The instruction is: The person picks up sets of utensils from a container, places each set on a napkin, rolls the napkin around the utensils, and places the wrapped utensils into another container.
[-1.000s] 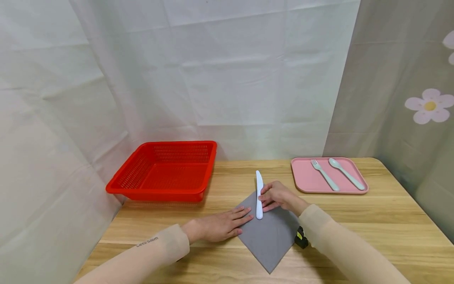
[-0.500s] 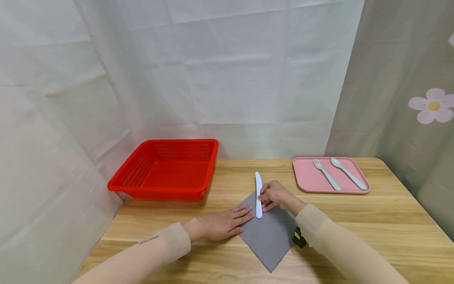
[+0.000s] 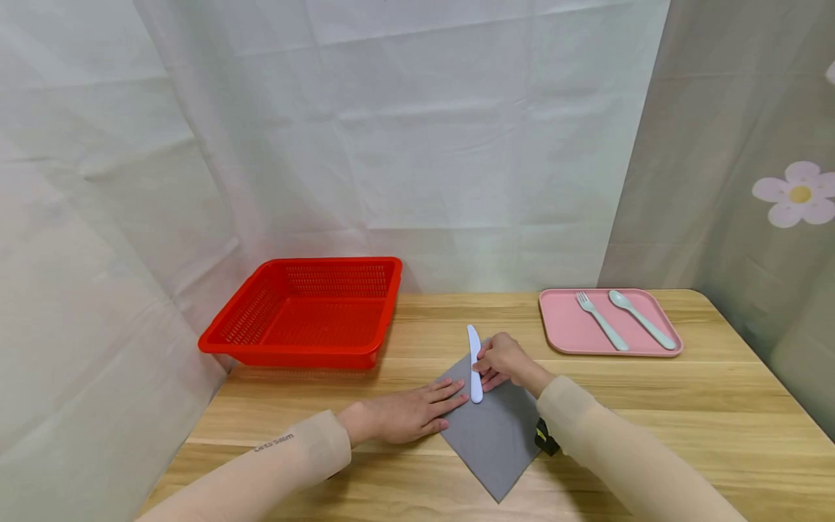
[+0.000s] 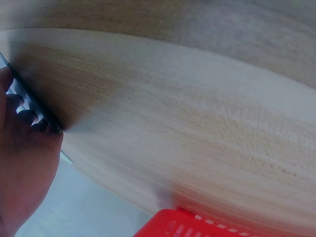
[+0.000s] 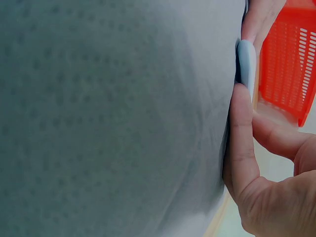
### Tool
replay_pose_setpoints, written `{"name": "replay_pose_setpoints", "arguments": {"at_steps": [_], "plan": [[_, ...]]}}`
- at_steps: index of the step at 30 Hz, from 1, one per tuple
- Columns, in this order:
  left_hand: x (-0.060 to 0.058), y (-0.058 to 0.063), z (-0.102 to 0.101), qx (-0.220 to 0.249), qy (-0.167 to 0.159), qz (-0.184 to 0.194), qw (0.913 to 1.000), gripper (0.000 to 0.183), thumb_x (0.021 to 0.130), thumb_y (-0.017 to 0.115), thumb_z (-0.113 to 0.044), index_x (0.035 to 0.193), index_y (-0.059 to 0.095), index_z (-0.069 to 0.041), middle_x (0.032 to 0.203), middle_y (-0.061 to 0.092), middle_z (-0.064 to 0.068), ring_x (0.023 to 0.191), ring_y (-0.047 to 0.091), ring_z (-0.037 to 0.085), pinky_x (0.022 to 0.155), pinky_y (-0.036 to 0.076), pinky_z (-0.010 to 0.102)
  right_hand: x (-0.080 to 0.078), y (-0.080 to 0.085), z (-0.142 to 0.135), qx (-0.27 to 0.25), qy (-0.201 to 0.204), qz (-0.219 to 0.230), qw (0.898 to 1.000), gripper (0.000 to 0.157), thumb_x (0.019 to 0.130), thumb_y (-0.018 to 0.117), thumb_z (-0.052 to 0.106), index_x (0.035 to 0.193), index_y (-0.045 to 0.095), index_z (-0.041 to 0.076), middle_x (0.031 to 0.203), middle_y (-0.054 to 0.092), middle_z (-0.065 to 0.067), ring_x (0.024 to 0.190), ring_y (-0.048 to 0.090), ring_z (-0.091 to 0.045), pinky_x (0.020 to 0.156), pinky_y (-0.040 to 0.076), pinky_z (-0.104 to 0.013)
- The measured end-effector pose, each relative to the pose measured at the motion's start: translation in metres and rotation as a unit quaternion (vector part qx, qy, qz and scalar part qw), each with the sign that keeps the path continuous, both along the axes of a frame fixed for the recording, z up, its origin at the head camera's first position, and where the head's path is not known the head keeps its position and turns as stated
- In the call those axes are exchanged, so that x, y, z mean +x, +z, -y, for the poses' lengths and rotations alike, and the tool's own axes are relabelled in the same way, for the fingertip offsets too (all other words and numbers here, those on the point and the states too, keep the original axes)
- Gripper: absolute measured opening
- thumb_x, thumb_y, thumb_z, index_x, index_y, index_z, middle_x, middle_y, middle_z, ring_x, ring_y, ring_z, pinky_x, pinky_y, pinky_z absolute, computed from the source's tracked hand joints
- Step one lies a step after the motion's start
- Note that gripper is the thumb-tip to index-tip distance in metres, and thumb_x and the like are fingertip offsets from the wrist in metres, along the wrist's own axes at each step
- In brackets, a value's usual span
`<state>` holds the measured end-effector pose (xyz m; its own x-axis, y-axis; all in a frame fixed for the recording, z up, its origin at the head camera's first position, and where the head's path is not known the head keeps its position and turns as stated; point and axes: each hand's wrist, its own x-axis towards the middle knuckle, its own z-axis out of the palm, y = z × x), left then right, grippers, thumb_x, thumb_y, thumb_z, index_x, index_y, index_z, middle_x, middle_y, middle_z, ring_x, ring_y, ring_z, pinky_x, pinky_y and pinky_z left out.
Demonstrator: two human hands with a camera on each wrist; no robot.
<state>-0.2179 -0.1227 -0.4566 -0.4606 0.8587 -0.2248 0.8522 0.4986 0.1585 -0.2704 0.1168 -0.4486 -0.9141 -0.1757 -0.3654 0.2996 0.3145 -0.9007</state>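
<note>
A folded grey cloth napkin (image 3: 499, 442) lies on the table in the head view, one corner pointing at me. Over its upper part is a pale table knife (image 3: 476, 390), blade away from me and tip past the cloth. My right hand (image 3: 509, 360) pinches the knife near its middle between thumb and fingers. In the right wrist view, finger and thumb hold the knife (image 5: 248, 61) low over the cloth. Flat with fingers spread, my left hand (image 3: 407, 415) rests on the cloth's left corner, fingertips just left of the handle.
A red plastic basket (image 3: 381, 330) stands at the back left. At the back right, a pink tray (image 3: 561, 326) bears a pale fork (image 3: 607, 326) and spoon (image 3: 646, 322). White curtain (image 3: 457, 145) hangs behind the wooden table (image 3: 685, 406). A black device (image 3: 546, 437) sits under my right wrist.
The knife's tip has come slightly toward me and leans a little more left, with my right hand still pinching it. My right forearm has shifted slightly left; the left hand stays put.
</note>
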Motion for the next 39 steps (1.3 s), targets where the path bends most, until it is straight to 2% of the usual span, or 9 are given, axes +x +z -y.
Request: {"name": "replay_pose_setpoints", "arguments": {"at_steps": [7, 23, 28, 32, 39], "plan": [[0.000, 0.000, 0.000, 0.001, 0.002, 0.002, 1.0000, 0.057, 0.115, 0.037, -0.033, 0.167, 0.024, -0.015, 0.174, 0.015, 0.006, 0.160, 0.015, 0.027, 0.127, 0.021, 0.036, 0.002, 0.004, 0.001, 0.010, -0.006, 0.000, 1.000, 0.014, 0.090, 0.068, -0.014, 0.096, 0.057, -0.008, 0.066, 0.059, -0.014, 0.049, 0.065, -0.022, 0.054, 0.062, -0.040], [-0.001, -0.001, 0.001, 0.001, 0.008, 0.016, 0.9998, 0.058, 0.115, 0.036, -0.035, 0.168, 0.021, -0.016, 0.175, 0.013, 0.005, 0.160, 0.012, 0.027, 0.127, 0.020, 0.037, 0.001, 0.005, -0.005, 0.003, 0.015, 0.010, 1.000, 0.009, 0.094, 0.068, -0.008, 0.094, 0.059, -0.005, 0.069, 0.059, -0.014, 0.051, 0.066, -0.022, 0.057, 0.063, -0.040], [0.000, 0.000, 0.000, 0.000, 0.012, 0.021, 0.9997, 0.058, 0.115, 0.036, -0.036, 0.168, 0.021, -0.017, 0.175, 0.012, 0.004, 0.160, 0.011, 0.026, 0.127, 0.020, 0.038, 0.001, 0.009, -0.013, -0.001, 0.021, 0.014, 1.000, 0.008, 0.097, 0.066, -0.002, 0.101, 0.062, -0.007, 0.071, 0.061, -0.014, 0.055, 0.065, -0.022, 0.058, 0.063, -0.039], [0.000, 0.001, 0.001, 0.002, 0.012, 0.023, 0.9997, 0.058, 0.115, 0.036, -0.035, 0.168, 0.021, -0.015, 0.175, 0.012, 0.006, 0.160, 0.012, 0.028, 0.127, 0.020, 0.039, -0.002, 0.011, -0.021, -0.006, 0.018, 0.012, 1.000, 0.015, 0.099, 0.065, 0.001, 0.110, 0.063, -0.009, 0.076, 0.063, -0.015, 0.058, 0.066, -0.022, 0.059, 0.063, -0.039], [0.000, 0.001, 0.000, 0.003, 0.009, 0.019, 0.9998, 0.058, 0.115, 0.036, -0.034, 0.167, 0.022, -0.015, 0.175, 0.012, 0.005, 0.160, 0.013, 0.027, 0.127, 0.020, 0.037, -0.006, 0.015, -0.035, -0.030, 0.028, 0.007, 0.999, 0.028, 0.100, 0.061, 0.002, 0.124, 0.056, -0.013, 0.082, 0.065, -0.017, 0.063, 0.068, -0.022, 0.062, 0.064, -0.040]]}}
